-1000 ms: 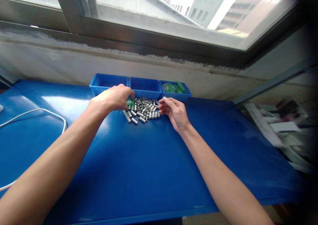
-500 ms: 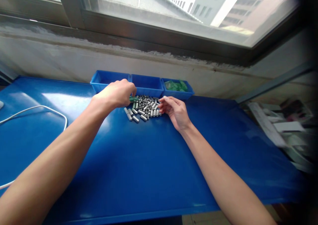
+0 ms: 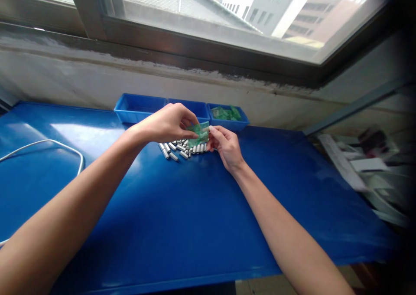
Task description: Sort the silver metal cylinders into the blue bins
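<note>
My left hand [image 3: 172, 123] is closed on a green see-through plastic bag [image 3: 202, 133], which it holds above a pile of small silver metal cylinders [image 3: 173, 156]. Thumb and fingertips pinched, my right hand [image 3: 225, 145] is at the bag's right edge and grips it there. The bag looks flat; whether anything lies inside I cannot tell. Part of the pile is hidden behind my left hand and the bag. Several cylinders lie loose at the pile's front left.
Three blue bins stand along the wall: a left bin [image 3: 139, 108], a middle bin [image 3: 198, 107] and a right bin [image 3: 242, 123] with green bags inside. A white cable [image 3: 65, 145] curves over the blue table [image 3: 182, 225]. Blurred items [image 3: 370, 165] sit at the far right.
My left hand has moved right with the green bag, from the pile's left side to my right hand. The right hand's fingers have closed on the bag's edge.
</note>
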{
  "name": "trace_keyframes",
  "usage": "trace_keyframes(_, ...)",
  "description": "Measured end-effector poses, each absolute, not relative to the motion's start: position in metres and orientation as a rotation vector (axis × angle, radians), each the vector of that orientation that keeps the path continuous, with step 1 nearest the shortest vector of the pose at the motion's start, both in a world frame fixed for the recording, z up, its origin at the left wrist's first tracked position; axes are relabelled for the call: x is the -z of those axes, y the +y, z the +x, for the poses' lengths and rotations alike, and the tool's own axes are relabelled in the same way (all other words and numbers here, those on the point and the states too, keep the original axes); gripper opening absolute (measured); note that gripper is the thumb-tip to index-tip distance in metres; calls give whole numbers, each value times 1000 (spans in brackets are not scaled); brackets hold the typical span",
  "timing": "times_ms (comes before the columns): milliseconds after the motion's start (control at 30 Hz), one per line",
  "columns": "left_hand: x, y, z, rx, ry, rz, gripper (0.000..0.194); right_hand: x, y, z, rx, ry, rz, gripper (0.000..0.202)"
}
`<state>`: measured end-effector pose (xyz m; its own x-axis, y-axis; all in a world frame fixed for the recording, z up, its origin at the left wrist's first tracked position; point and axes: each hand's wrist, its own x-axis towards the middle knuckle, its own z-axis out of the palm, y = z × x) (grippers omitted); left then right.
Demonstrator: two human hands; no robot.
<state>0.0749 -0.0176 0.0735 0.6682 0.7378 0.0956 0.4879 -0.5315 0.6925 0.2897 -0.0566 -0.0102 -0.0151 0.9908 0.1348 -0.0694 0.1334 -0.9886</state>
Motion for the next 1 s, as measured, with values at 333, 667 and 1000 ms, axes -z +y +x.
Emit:
trace_keyframes(333,-55,-11,80,-477,869,1835,29,5,-58,297,-1185,-1245,-1043,30)
trace_keyframes(667,-54,-15,86,-507,911,1886,28,9,-56,300,-1117,-1281,-1064,30)
trace_keyframes(1000,-44,-12,88,-633,1026,2024,35,9,-55,304,-1268,-1335,-1095,34)
